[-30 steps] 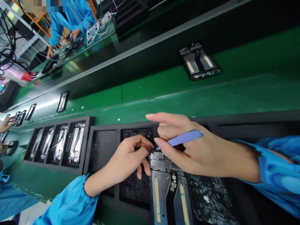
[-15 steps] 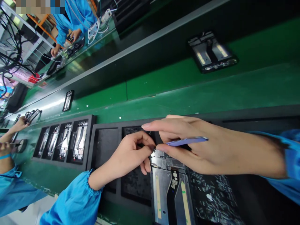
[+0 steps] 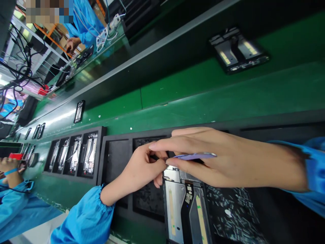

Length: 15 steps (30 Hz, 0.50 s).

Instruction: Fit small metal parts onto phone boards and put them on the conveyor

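My right hand (image 3: 215, 159) pinches purple tweezers (image 3: 195, 156) between thumb and fingers, index finger stretched out to the left over the top of a phone frame (image 3: 182, 206). The frame lies in a slot of a black foam tray (image 3: 116, 159), with a black flex cable (image 3: 187, 200) down its middle. My left hand (image 3: 142, 169) is curled in a pinch at the frame's upper left corner, fingertips meeting the tweezer tips. What it pinches is too small to make out.
A second foam tray (image 3: 100, 130) to the left holds several phone frames. More frames lie on the green conveyor belt (image 3: 177, 91), one at upper right (image 3: 238, 51). Another person's hand (image 3: 8, 166) works at far left, and a blue-coated person (image 3: 83, 20) across the line.
My right hand has flattened and lowered, the tweezers turning edge-on. My left hand has stayed pinched at the frame's corner. The phone frame on the belt has drifted right.
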Tool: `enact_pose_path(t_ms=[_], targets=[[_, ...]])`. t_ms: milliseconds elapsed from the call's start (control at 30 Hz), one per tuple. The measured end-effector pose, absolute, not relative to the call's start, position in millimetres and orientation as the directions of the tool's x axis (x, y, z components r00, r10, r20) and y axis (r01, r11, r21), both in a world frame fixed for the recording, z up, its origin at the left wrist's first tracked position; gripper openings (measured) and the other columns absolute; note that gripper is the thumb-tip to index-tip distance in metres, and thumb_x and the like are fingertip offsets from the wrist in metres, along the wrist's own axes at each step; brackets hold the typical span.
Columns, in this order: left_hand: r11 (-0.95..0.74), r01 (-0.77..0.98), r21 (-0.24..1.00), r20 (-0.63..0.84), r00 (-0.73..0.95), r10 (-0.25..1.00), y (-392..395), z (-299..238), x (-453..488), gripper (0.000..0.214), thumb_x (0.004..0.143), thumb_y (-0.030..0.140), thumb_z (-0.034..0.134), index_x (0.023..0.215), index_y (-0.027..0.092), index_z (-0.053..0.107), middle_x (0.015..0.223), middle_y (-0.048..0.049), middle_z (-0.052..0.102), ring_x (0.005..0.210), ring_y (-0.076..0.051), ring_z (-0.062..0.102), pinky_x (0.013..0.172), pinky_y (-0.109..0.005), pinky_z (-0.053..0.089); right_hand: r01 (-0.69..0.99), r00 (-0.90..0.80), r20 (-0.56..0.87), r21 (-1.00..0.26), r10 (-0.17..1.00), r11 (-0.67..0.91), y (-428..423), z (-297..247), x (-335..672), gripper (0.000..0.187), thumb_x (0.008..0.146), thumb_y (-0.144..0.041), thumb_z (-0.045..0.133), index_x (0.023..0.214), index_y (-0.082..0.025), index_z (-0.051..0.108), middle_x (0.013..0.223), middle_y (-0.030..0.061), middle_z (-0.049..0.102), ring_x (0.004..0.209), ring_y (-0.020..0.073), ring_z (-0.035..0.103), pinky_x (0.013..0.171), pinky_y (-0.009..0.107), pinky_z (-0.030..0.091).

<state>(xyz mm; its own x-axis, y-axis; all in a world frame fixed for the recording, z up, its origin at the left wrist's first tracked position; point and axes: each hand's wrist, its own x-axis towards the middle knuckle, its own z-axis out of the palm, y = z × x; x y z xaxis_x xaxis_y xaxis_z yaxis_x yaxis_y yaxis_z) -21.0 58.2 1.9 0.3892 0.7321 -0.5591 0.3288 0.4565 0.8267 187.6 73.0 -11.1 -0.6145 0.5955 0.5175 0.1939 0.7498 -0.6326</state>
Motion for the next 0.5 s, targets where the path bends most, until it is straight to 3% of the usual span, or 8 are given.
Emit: enact_pose_path(t_ms=[100, 300, 400, 500], targets=[[0.457, 0.323, 0.829, -0.556, 0.384, 0.737, 58.3, -0.3, -20.7, 0.009, 0.074, 0.017, 0.060, 0.079, 0.018, 0.053, 0.049, 0.0090, 0.054, 0.034, -0.008, 0.054, 0.036, -0.014, 0.044, 0.202, -0.588, 0.483, -0.689, 0.649, 0.696, 74.1, -8.4, 188.6, 0.032, 0.103, -0.023, 0.050, 0.135, -0.020, 0.055, 0.092, 0.0017, 0.069, 0.070, 0.0157, 0.062, 0.064, 0.030, 0.048], [0.470, 0.298, 0.831, -0.554, 0.360, 0.751, 57.0, 0.5, -18.8, 0.010, 0.075, 0.019, 0.060, 0.077, 0.018, 0.050, 0.063, 0.0094, 0.054, 0.034, -0.006, 0.055, 0.032, -0.013, 0.042, 0.305, -0.295, 0.352, -0.846, 0.888, 0.437, 73.8, -3.6, 192.9, 0.026, 0.098, -0.025, 0.052, 0.124, -0.022, 0.056, 0.067, -0.0046, 0.060, 0.040, 0.0113, 0.045, 0.044, 0.030, 0.036], [0.473, 0.299, 0.829, -0.557, 0.362, 0.747, 56.6, 1.5, -18.8, 0.009, 0.078, 0.020, 0.060, 0.076, 0.018, 0.051, 0.065, 0.0089, 0.054, 0.035, -0.006, 0.055, 0.032, -0.014, 0.043, 0.316, -0.314, 0.296, -0.864, 0.902, 0.393, 71.3, -4.7, 190.6, 0.027, 0.095, -0.021, 0.051, 0.121, -0.023, 0.056, 0.055, -0.0097, 0.050, 0.032, 0.0086, 0.037, 0.038, 0.028, 0.030], [0.468, 0.301, 0.831, -0.554, 0.365, 0.748, 56.9, 0.3, -18.8, 0.011, 0.079, 0.020, 0.061, 0.077, 0.019, 0.050, 0.061, 0.0098, 0.053, 0.034, -0.006, 0.054, 0.031, -0.013, 0.042, 0.303, -0.373, 0.293, -0.858, 0.880, 0.414, 69.1, -8.0, 186.8, 0.028, 0.092, -0.018, 0.051, 0.120, -0.022, 0.055, 0.047, -0.0134, 0.040, 0.030, 0.0079, 0.037, 0.036, 0.025, 0.028]])
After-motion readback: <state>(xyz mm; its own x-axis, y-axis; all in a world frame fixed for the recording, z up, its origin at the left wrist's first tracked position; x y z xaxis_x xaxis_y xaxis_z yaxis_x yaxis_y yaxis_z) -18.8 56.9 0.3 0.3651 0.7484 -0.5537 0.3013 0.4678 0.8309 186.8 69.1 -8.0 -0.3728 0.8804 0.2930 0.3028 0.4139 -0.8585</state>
